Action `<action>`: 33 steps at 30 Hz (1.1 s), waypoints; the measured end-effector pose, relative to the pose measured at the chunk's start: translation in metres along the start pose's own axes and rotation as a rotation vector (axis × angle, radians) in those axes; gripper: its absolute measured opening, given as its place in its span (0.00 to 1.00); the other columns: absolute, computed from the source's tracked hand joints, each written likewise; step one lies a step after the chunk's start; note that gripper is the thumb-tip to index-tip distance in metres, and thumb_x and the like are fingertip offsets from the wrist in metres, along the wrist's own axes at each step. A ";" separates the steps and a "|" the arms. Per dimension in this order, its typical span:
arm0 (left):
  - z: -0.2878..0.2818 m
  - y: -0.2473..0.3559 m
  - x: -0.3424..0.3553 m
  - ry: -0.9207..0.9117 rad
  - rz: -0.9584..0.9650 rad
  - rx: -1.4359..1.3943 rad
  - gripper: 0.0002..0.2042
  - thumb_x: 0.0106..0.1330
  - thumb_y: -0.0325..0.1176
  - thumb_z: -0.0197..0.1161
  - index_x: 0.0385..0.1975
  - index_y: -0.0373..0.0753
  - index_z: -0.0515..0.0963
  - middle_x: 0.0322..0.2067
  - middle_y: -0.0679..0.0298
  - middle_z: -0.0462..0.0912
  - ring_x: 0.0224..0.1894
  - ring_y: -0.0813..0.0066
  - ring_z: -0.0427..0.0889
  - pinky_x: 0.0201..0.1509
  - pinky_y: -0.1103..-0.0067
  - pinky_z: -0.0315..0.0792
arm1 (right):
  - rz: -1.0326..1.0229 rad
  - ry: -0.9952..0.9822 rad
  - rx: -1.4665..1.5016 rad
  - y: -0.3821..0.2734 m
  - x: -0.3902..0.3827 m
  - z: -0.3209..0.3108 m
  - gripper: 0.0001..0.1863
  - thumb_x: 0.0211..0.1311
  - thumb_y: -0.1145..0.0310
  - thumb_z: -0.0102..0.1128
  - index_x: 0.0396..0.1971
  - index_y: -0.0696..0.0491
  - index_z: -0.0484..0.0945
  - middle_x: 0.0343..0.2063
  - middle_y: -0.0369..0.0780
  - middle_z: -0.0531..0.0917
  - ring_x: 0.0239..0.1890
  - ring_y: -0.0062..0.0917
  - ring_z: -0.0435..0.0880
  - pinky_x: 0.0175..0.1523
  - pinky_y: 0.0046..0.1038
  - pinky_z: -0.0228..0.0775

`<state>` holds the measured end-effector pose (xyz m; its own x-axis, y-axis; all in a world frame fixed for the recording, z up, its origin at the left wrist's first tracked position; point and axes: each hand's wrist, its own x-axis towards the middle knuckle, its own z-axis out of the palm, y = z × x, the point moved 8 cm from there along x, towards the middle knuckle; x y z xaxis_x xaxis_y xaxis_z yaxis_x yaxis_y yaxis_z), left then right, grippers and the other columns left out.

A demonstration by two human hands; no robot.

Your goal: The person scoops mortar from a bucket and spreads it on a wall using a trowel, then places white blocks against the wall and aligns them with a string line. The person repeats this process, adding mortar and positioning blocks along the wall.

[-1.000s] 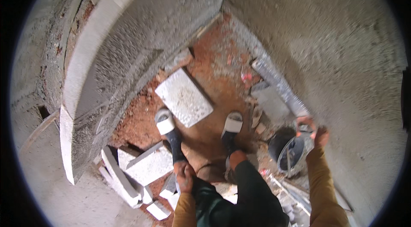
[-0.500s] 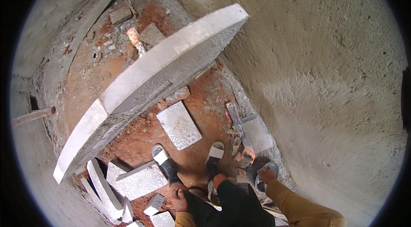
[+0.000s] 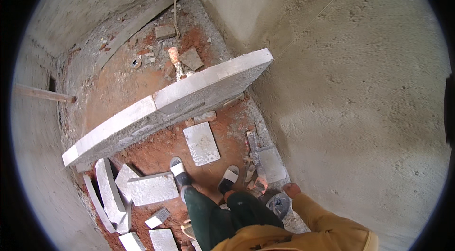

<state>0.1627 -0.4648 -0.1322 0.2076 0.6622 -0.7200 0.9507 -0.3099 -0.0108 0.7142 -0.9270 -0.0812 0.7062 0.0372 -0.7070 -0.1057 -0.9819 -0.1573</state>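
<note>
The right hand (image 3: 292, 190) is positioned just beside the upper side of the bucket (image 3: 278, 204), near the base of the plastered wall (image 3: 355, 132). Its fingers are small and foreshortened; whether they are open, closed or gripping cannot be told, nor can contact with the bucket be confirmed. The left hand is out of view. The bucket is located on the floor beside the right leg (image 3: 253, 210); its contents cannot be made out. Near it, an orange piece (image 3: 260, 184) is seen below a grey strip (image 3: 253, 147); whether these are joined is unclear. The base of the pipe (image 3: 176, 63) is hidden by the low wall (image 3: 211, 82). Several blocks (image 3: 162, 240) are cut off at the lower edge.
</note>
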 end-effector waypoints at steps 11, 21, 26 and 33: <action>-0.038 0.125 0.037 0.010 0.125 -0.555 0.23 0.61 0.47 0.53 0.44 0.32 0.77 0.46 0.44 0.77 0.52 0.49 0.74 0.56 0.67 0.67 | 0.014 0.207 0.378 0.032 0.003 -0.053 0.13 0.52 0.61 0.62 0.30 0.56 0.81 0.24 0.41 0.83 0.25 0.25 0.82 0.34 0.27 0.73; -0.203 0.121 0.086 0.122 0.042 -0.472 0.19 0.59 0.49 0.57 0.37 0.39 0.80 0.31 0.46 0.81 0.38 0.48 0.80 0.45 0.62 0.71 | 0.099 0.221 0.617 -0.035 -0.052 -0.027 0.12 0.51 0.65 0.64 0.29 0.59 0.81 0.20 0.40 0.82 0.17 0.22 0.78 0.25 0.25 0.71; -0.271 0.082 0.137 0.217 0.091 -0.608 0.16 0.59 0.44 0.58 0.35 0.37 0.80 0.31 0.48 0.82 0.36 0.55 0.82 0.45 0.68 0.73 | 0.024 0.388 0.427 -0.083 -0.076 -0.009 0.14 0.50 0.62 0.64 0.28 0.58 0.82 0.19 0.41 0.82 0.19 0.26 0.79 0.28 0.29 0.72; -0.291 0.076 0.161 0.190 0.080 -0.928 0.16 0.62 0.40 0.57 0.36 0.31 0.76 0.28 0.57 0.79 0.25 0.72 0.77 0.24 0.78 0.72 | 0.137 0.346 0.292 -0.118 -0.064 -0.034 0.20 0.49 0.58 0.66 0.30 0.62 0.82 0.24 0.44 0.84 0.25 0.28 0.82 0.35 0.29 0.72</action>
<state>0.3350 -0.1830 -0.0472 0.2366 0.7878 -0.5687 0.7185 0.2521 0.6482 0.7050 -0.8203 0.0064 0.8584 -0.2020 -0.4715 -0.3721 -0.8780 -0.3012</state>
